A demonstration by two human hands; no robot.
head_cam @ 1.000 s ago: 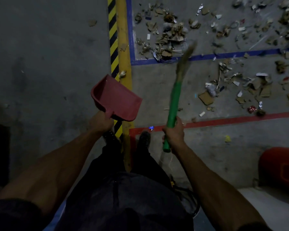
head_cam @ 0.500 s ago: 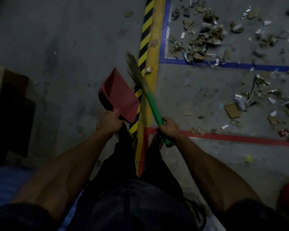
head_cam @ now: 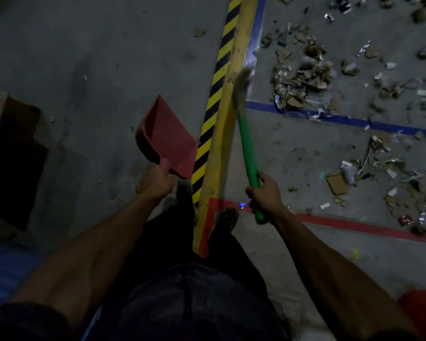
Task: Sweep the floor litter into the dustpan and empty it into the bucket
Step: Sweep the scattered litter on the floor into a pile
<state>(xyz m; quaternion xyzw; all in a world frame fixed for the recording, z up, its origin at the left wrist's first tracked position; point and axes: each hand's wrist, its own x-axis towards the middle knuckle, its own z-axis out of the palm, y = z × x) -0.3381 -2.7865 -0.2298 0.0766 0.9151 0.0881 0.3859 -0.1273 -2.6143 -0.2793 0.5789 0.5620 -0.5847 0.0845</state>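
Observation:
My left hand grips the handle of a red dustpan, held above the grey floor left of the yellow strip. A green-handled broom is in the grip of my right hand, its blurred bristle head up over the yellow strip. Floor litter of cardboard scraps and foil lies in a heap above the blue line, and more litter is scattered to the right. A red object, perhaps the bucket, shows at the bottom right corner.
A yellow strip with black-and-yellow hazard tape runs up the floor. Blue tape and red tape mark out areas. My shoes stand astride the strip. A dark cardboard box sits at the left.
The broom head has swung from left, over the dustpan, back to the right above the yellow strip. The view has shifted, so the litter sits farther right.

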